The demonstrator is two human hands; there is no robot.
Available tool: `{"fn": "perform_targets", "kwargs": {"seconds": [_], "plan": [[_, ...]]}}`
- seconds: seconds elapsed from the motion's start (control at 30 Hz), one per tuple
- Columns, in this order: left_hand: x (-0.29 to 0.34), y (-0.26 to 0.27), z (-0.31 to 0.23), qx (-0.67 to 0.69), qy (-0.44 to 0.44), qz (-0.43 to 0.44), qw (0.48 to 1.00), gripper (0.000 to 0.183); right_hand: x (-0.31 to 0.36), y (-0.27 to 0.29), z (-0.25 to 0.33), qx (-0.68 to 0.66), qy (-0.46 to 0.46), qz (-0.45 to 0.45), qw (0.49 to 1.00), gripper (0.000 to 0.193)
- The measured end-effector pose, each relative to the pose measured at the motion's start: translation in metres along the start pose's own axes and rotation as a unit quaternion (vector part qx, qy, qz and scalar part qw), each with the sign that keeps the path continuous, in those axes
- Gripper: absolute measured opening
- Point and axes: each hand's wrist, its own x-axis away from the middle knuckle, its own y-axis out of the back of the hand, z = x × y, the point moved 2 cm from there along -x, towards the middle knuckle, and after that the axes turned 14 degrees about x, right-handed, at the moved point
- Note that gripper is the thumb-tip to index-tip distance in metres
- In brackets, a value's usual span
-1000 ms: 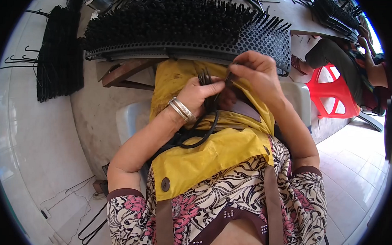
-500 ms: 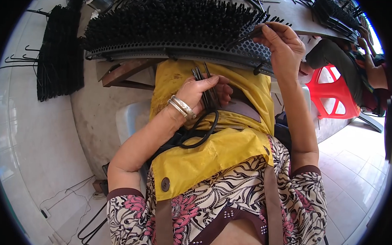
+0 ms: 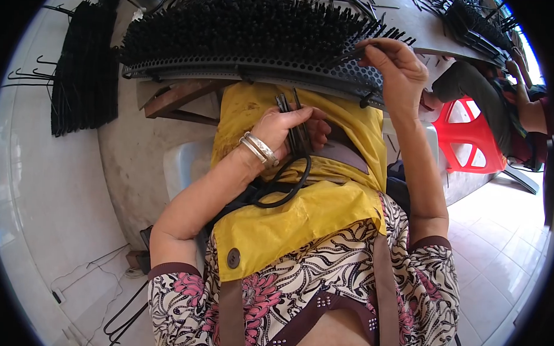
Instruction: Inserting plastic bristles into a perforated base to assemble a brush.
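My left hand (image 3: 284,127), with silver bangles at its wrist, is closed round a bundle of thin black rods (image 3: 298,137) above my lap. The rods stand roughly upright, their ends showing above the thumb. A black loop of cord or tube (image 3: 301,181) hangs just below that hand. My right hand (image 3: 401,72) is raised at the right end of a perforated plate (image 3: 192,71). Its thumb and fingers pinch a thin black rod (image 3: 349,55) that slants down to the left over the holes. Densely packed black rods (image 3: 245,34) stand in most of the plate; whether the held rod's tip sits in a hole, I cannot tell.
A yellow apron (image 3: 248,111) covers my lap. On the left hangs a black bristly bundle (image 3: 85,75) beside wire hooks (image 3: 33,75). Loose black rods lie on the table behind the plate. At right, another person sits near a red plastic stool (image 3: 467,137).
My right hand has come down slightly toward the plate, still pinching the rod. The left hand keeps its hold on the bundle, nearly unmoved. The whole view has shifted a little.
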Motion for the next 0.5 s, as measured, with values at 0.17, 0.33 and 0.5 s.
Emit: {"fn": "perform_targets", "kwargs": {"seconds": [0.17,0.33,0.5], "plan": [[-0.002,0.001,0.000,0.013,0.009,0.002,1.000,0.026,0.002,-0.011,0.012,0.181,0.031,0.044,0.982,0.009],[-0.004,0.002,0.001,0.018,0.011,0.006,1.000,0.024,-0.014,-0.023,0.031,0.374,0.217,0.080,0.898,0.012],[-0.005,0.008,0.000,-0.026,0.031,0.043,0.998,0.028,-0.022,-0.036,0.026,0.499,0.210,0.156,0.826,0.015]]}}
